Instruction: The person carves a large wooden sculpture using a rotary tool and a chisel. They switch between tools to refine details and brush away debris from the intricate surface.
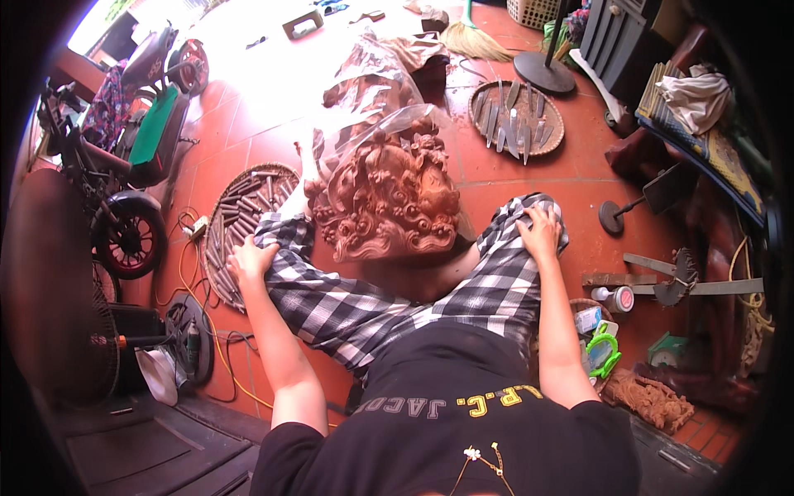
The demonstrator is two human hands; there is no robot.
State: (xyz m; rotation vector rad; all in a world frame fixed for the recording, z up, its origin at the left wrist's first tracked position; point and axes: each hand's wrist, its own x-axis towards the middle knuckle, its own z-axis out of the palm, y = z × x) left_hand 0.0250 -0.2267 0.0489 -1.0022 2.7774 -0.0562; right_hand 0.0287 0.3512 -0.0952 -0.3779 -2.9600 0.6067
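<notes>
My left hand (251, 259) rests on my left knee, on black-and-white checked trousers, its fingers spread and holding nothing. On the other knee lies my right hand (542, 234), also empty with its fingers apart. Between my legs stands a reddish-brown carved wooden block (389, 198), deeply cut with curls and rounded shapes. Clear plastic sheeting (376, 78) covers its upper and far part. Beside my left knee is a round woven tray (212, 240) full of stick-like carving tools (248, 202). Neither hand touches the carving.
A second woven tray (559, 140) holds several flat blades. To the left are a motorbike (132, 198), a yellow cord (217, 339) and a fan (62, 289). Rightward lie a metal clamp (678, 285), a green-framed item (604, 354) and brown fibre (649, 398). A broom (475, 41) lies farther off.
</notes>
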